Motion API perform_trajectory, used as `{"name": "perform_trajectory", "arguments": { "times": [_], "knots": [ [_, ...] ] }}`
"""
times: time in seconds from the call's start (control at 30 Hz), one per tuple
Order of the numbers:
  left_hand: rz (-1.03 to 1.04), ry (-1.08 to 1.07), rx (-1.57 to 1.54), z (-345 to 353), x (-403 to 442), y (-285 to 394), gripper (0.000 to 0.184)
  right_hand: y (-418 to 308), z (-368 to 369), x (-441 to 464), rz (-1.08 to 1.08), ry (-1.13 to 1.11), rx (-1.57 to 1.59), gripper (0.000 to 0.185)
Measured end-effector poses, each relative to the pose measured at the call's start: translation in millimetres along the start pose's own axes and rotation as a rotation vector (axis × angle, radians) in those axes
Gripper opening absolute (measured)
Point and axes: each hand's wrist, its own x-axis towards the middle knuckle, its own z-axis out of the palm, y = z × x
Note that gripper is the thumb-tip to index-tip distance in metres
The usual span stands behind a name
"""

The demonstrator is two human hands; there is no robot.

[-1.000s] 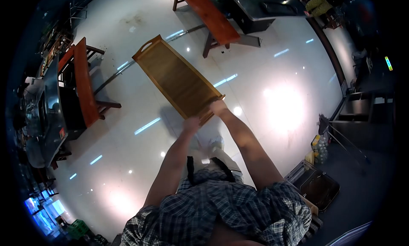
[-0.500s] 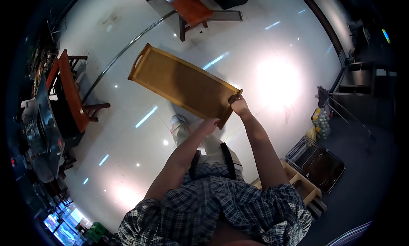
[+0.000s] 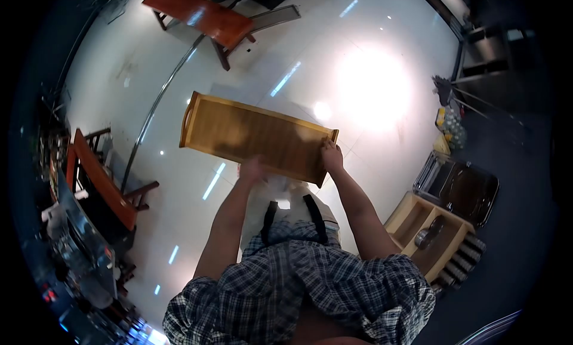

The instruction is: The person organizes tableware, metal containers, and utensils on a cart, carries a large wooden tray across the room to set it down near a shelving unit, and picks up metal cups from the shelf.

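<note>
A long wooden tray (image 3: pixel 256 130) with raised rims and a handle at each short end is held out in front of me, above the floor. My right hand (image 3: pixel 332 157) is closed on its right end, fingers over the rim by the handle. Close to the near long edge is my left hand (image 3: pixel 253 169), smeared by motion. Whether it touches the tray or how its fingers lie cannot be made out. The tray's left handle (image 3: pixel 188 123) is free of any hand.
A reddish wooden bench (image 3: pixel 203 18) stands ahead, and another bench (image 3: pixel 106 181) at the left. To my right are a wooden compartment box (image 3: pixel 412 248), a dark shiny tray (image 3: pixel 471 190) and a bag of round items (image 3: pixel 450 129). A metal strip (image 3: pixel 156 103) crosses the floor.
My left hand has left the tray's right end and moved left along its near edge. The tray has turned more level across my view. My right hand keeps its hold, and the view has shifted.
</note>
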Motion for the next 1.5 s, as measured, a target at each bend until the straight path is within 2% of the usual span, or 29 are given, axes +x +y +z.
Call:
{"name": "perform_trajectory", "arguments": {
  "times": [0.03,0.1,0.13,0.17,0.23,0.27,0.33,0.37,0.43,0.5,0.57,0.6,0.67,0.7,0.77,0.8,0.87,1.0,1.07,1.13,1.3,1.37,1.5],
  "knots": [
    [-0.021,0.096,0.029,-19.3,5.0,-4.6,0.036,-7.3,-4.0,0.3,0.030,0.005,0.007,0.029],
    [-0.129,0.230,0.126,-57.0,24.9,-22.5,0.043,-23.7,-10.8,6.0,0.477,0.240,0.242,0.034],
    [-0.222,0.267,0.196,-73.3,36.2,-39.1,0.044,-41.5,-54.8,11.8,0.946,0.271,0.718,0.042],
    [-0.202,0.251,0.216,-91.9,39.5,-48.6,0.044,-19.4,33.4,18.7,0.963,0.438,0.512,0.053],
    [-0.216,0.457,0.400,-136.7,44.9,-66.3,0.054,-26.0,19.0,7.3,1.063,0.127,0.714,0.057],
    [-0.196,0.442,0.420,-157.0,50.5,-77.9,0.054,-23.7,29.0,6.8,1.085,0.114,0.777,0.058],
    [-0.429,0.423,0.537,-188.8,59.0,-101.2,0.065,-29.9,38.1,2.6,1.115,0.151,0.800,0.052],
    [-0.417,0.413,0.551,-207.0,64.0,-106.3,0.065,-32.4,43.1,0.4,1.125,0.190,0.819,0.054],
    [-0.672,0.076,0.197,-240.0,77.5,-116.5,0.073,-38.1,48.6,-1.3,1.170,0.258,0.805,0.057],
    [-0.591,0.073,0.125,-226.8,100.3,-181.2,0.075,-40.6,44.5,-4.1,1.194,0.221,0.836,0.059],
    [-0.447,0.156,-0.063,-223.9,111.5,-204.7,0.068,-39.1,45.8,-3.8,1.225,0.226,0.838,0.059],
    [-0.423,0.143,-0.055,-231.9,114.7,-203.3,0.068,-36.7,44.7,-5.4,1.231,0.195,0.869,0.056],
    [-0.604,0.012,-0.209,-243.7,112.9,-194.5,0.054,-26.4,54.0,-13.9,1.271,0.175,0.815,0.043],
    [-0.585,-0.002,-0.197,-244.5,111.2,-192.4,0.054,-29.2,47.3,-19.0,1.296,0.186,0.819,0.043],
    [-0.579,0.120,-0.264,-249.6,111.8,-185.0,0.044,-36.1,29.9,-26.5,1.450,0.237,0.824,0.034],
    [-0.554,0.110,-0.253,-245.0,122.5,-193.0,0.044,-40.5,13.5,-30.3,1.473,0.255,0.831,0.034],
    [-0.483,0.303,-0.095,-231.4,143.9,-201.0,0.048,-50.6,-10.9,-47.2,1.541,0.326,0.846,0.029],
    [-0.431,0.220,-0.133,-235.3,159.2,-97.6,0.044,-48.7,-12.0,-101.7,1.660,0.458,0.849,0.031],
    [-0.311,0.395,0.077,-218.7,165.3,-52.3,0.039,-50.1,-11.1,-139.3,1.738,0.524,0.859,0.030],
    [-0.185,0.388,0.116,-201.6,168.6,-8.2,0.038,-55.5,-7.2,-184.1,1.834,0.611,0.936,0.030],
    [0.100,0.369,0.156,-129.6,168.0,105.7,0.033,-62.6,58.6,-302.4,2.091,0.731,1.050,0.030],
    [0.269,0.325,0.021,-109.1,161.1,146.5,0.029,-75.2,78.1,-335.5,2.187,0.767,1.081,0.031],
    [0.359,0.271,0.031,-42.7,133.3,246.0,0.028,-90.3,82.8,-409.7,2.295,0.755,1.120,0.033]
  ]
}}
